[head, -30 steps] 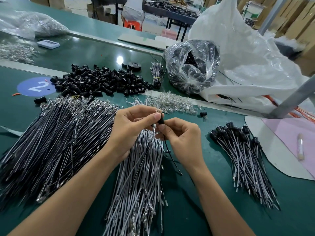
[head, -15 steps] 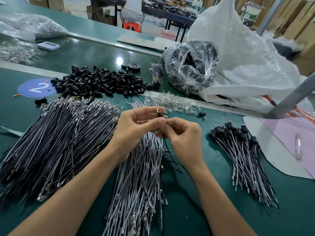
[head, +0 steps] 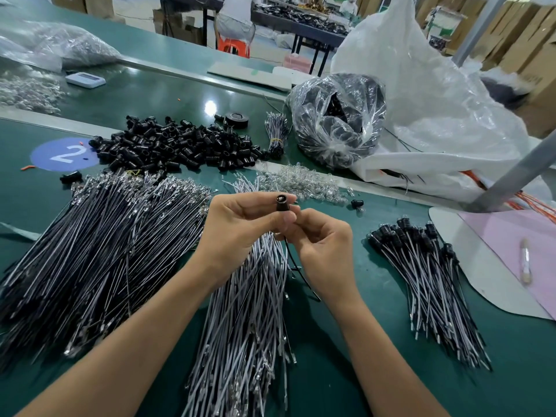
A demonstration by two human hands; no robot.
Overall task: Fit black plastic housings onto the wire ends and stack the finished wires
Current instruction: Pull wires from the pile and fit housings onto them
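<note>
Green bench mat [head: 376, 341], cardboard boxes [head: 525, 37] behind; three wire piles on it: black wires [head: 90, 251] left, grey wires [head: 249, 320] centre, finished wires [head: 421, 266] right; one heap of housings [head: 180, 145] beyond; above the grey wires my left hand [head: 237, 224] pinches a black housing [head: 282, 203], my right hand [head: 325, 245] its wire [head: 301, 276].

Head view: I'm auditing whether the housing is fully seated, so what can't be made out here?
- Head view: where the wire enters the black housing is hidden by the left hand and right hand; seating cannot be told.
- Head view: the clear bag shows only dark shapes behind glaring plastic.
- Head view: the middle wire pile is cut off by the bottom edge.
</note>
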